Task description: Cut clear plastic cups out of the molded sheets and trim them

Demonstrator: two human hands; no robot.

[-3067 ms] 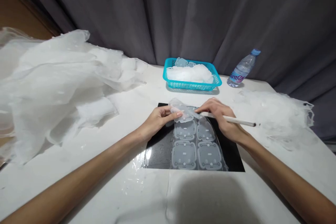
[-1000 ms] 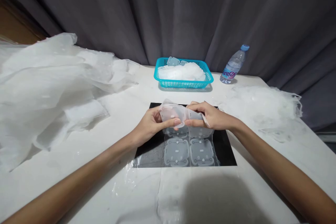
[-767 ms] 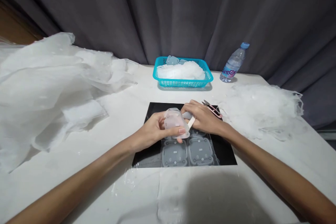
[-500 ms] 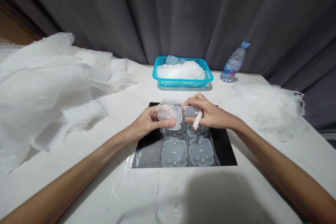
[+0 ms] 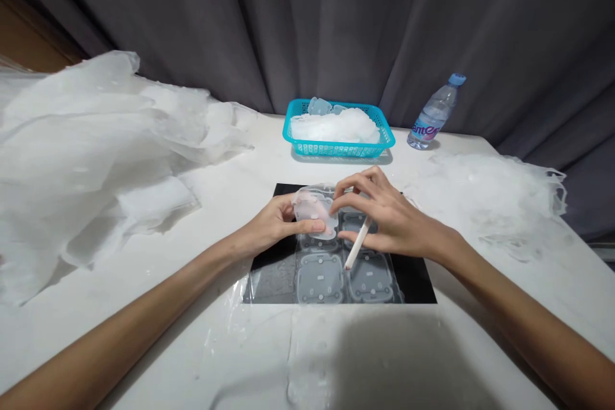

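Note:
My left hand [image 5: 283, 224] pinches a translucent rounded-square plastic piece [image 5: 314, 210], thumb on its face and the fingers behind it. At that piece's right edge are the fingertips of my right hand [image 5: 379, 211]; whether they grip the edge I cannot tell. A slim white stick [image 5: 358, 245] with a small dark tip is tucked in my right hand and points down to the left. Below both hands lies a clear sheet of similar rounded-square pieces [image 5: 320, 278] on a black mat [image 5: 418, 282]. My hands hide the upper part of the sheet.
A turquoise basket [image 5: 343, 148] holding white translucent material stands at the back. Right of it is a water bottle [image 5: 435, 114]. Large heaps of thin translucent sheeting [image 5: 110, 154] cover the table's left, and tangled plastic scraps [image 5: 494, 198] lie on the right. A grey curtain [image 5: 317, 25] hangs behind.
My right hand has turned and its fingers have come over to the held piece's edge. The white stick has swung lower and shows more of its length. My left hand keeps its hold.

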